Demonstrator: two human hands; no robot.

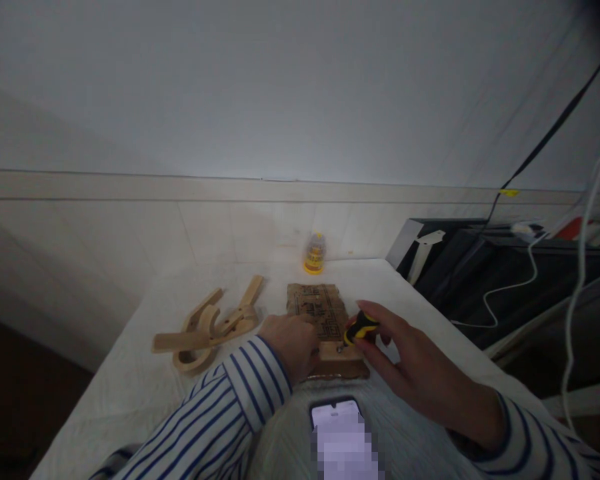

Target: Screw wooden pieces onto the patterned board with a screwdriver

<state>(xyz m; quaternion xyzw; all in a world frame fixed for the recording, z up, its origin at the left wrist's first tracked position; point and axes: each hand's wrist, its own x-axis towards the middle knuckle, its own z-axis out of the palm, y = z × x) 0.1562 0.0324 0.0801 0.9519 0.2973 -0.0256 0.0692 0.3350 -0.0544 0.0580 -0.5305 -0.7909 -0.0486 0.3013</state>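
Observation:
My right hand [405, 357] grips a short black-and-yellow screwdriver [360, 328], its tip down on a small light wood piece [341, 351] that lies on a brown carved wooden board [320, 308]. My left hand [293, 343] is closed at the left edge of that wood piece, pressing on it; what its fingers pinch is hidden. Both sleeves are white with blue stripes.
Several curved wooden parts [207, 328] lie left of the board on the white table [130, 387]. A small yellow-based jar [314, 255] stands at the back by the wall. A phone [337, 427] lies near me. Black equipment [505, 273] with white cables sits right.

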